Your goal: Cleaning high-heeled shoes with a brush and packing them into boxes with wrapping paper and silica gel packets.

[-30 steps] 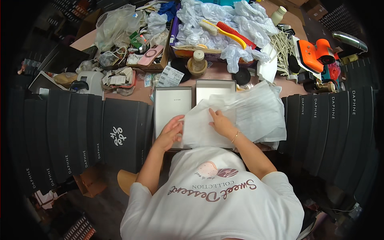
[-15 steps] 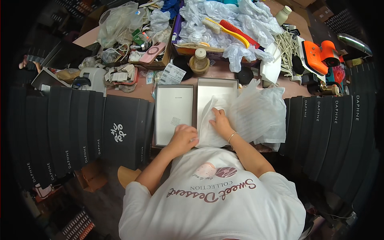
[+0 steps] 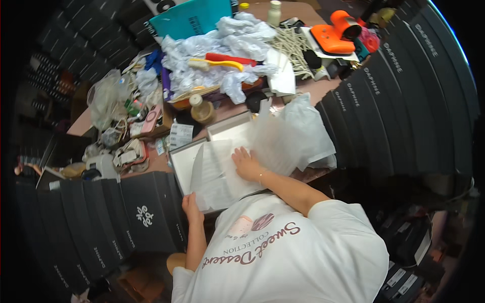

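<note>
A sheet of white tissue paper (image 3: pixel 214 174) is spread across two shallow, white-lined box halves, the left half (image 3: pixel 183 160) and the right half (image 3: pixel 227 129). At the sheet's near left corner, my left hand (image 3: pixel 192 207) is closed on its edge. My right hand (image 3: pixel 247 164) lies flat on the paper over the right half, fingers stretched out. Beside that hand, more thin translucent paper (image 3: pixel 280 140) stands crumpled, blurred by motion. A white plastic bag (image 3: pixel 307 129) lies to its right.
Dark shoe boxes stand in rows at left (image 3: pixel 149 204) and right (image 3: pixel 384 106). Behind are a glass jar (image 3: pixel 202 111), a carton of crumpled white plastic (image 3: pixel 187 55), a yellow-handled brush (image 3: pixel 217 64), paper sticks (image 3: pixel 293 48) and an orange tape dispenser (image 3: pixel 333 38).
The view has turned. My left hand has taken the paper's edge and drawn it left over the left box half. My right hand now lies flat on the sheet.
</note>
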Demonstrator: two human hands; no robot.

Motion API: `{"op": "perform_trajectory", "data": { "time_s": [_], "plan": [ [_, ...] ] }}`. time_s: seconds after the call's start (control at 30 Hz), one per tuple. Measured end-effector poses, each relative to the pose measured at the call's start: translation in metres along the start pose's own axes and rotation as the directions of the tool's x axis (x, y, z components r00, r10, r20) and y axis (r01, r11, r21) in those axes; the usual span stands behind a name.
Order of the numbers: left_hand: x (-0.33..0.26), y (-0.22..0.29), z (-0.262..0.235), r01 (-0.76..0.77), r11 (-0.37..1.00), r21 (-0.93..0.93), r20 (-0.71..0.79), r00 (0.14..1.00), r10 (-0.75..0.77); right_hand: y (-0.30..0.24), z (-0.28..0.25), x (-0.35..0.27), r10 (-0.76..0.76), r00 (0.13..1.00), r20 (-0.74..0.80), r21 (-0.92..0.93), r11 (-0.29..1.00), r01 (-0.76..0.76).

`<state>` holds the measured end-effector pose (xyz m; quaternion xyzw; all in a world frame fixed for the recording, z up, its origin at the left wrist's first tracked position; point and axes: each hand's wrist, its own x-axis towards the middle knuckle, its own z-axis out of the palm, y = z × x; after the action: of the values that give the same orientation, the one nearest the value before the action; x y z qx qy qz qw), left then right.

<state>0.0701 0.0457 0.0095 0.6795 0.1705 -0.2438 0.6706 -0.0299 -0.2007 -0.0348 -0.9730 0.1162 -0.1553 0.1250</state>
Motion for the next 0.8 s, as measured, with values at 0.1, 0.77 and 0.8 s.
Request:
{"op": "perform_trajectory", "data": {
  "time_s": [0.1,0.77,0.8],
  "plan": [
    [0.021,-0.003,0.007,-0.016,0.999,0.043,0.071,0.997,0.013,0.006,-0.032,0.009,-0.009,1.000,0.014,0.192,0.981,0.006],
    [0.040,-0.035,0.002,0.196,0.962,0.191,0.260,0.935,-0.242,0.175,-0.087,0.020,0.693,0.688,0.215,-0.003,0.705,-0.709],
    [0.040,-0.036,0.002,0.199,0.966,0.167,0.278,0.930,-0.240,0.174,-0.090,0.019,0.693,0.689,0.210,-0.004,0.706,-0.708]
  ]
}}
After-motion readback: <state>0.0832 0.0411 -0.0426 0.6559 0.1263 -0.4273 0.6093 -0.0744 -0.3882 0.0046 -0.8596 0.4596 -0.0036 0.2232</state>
